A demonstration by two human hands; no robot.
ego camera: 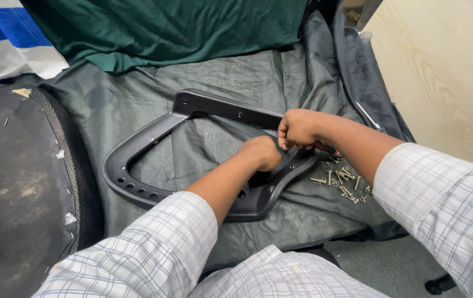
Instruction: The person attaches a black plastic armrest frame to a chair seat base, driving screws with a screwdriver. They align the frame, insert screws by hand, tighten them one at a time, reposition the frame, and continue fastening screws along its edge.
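Black plastic armrest frame (153, 146) lies on the grey cloth (247, 83); your left hand (261, 153) presses it, your right hand (298, 128) fists a tool, which may slip into the loose screws (342, 181).

The armrest frame (148, 149) looks like matt black plastic, smooth. Under it lies a crinkled grey cloth (258, 77) with a faint sheen. The screws (342, 181) are shiny metal. The panel (446, 72) is pale wood-grain.
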